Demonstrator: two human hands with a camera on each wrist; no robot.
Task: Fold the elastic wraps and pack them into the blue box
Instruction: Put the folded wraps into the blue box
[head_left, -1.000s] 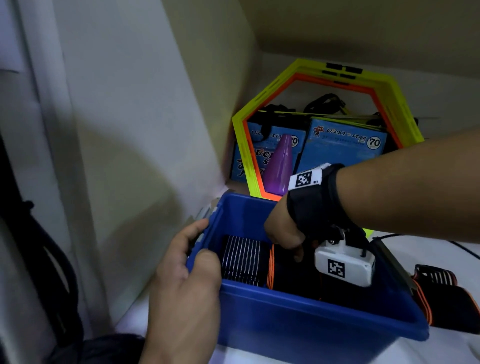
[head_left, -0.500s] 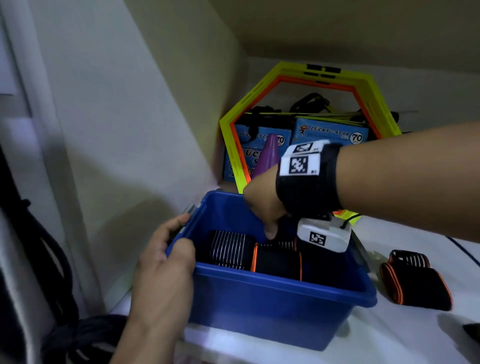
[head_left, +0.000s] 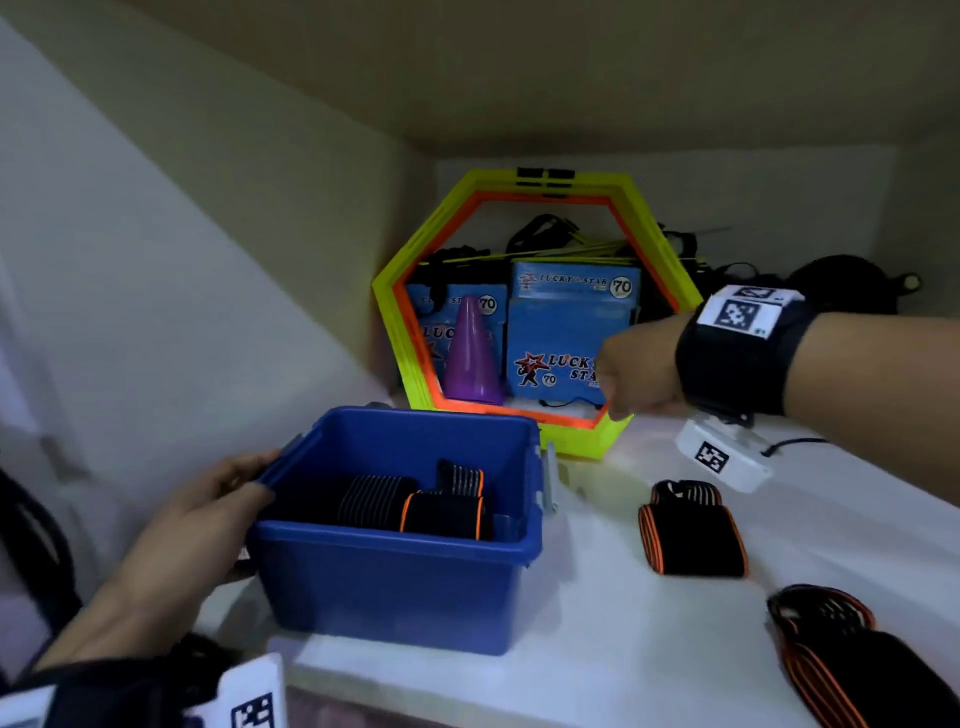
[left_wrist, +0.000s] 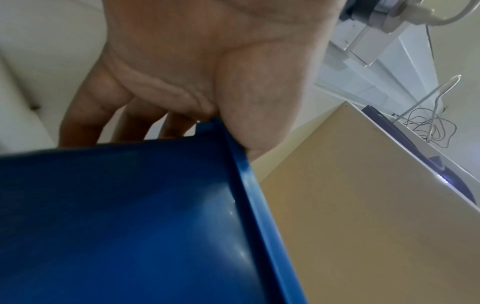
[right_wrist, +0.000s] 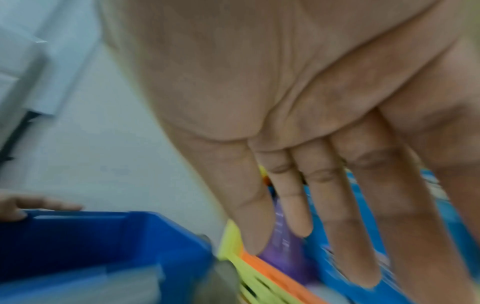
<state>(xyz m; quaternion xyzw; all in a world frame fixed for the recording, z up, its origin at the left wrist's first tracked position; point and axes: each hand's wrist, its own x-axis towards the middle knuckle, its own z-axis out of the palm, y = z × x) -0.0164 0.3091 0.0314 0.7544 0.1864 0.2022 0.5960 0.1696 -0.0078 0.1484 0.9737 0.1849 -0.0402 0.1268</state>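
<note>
1. Blue box, lower centre of frame, on white tabletop; holds folded black-orange wraps.
2. Left hand grips box's left rim.
3. Right hand empty at right, fingers straight.
4. Loose wraps lower right.

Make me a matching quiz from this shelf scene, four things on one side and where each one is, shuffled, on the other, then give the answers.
Things:
1. purple cone
2. left hand
3. right hand
4. folded wrap with orange edge

Places:
A. on the white shelf, right of the blue box
B. gripping the blue box's left rim
C. inside the yellow hexagon frame
D. in the air, empty, fingers straight

Pairs: 1-C, 2-B, 3-D, 4-A
</note>
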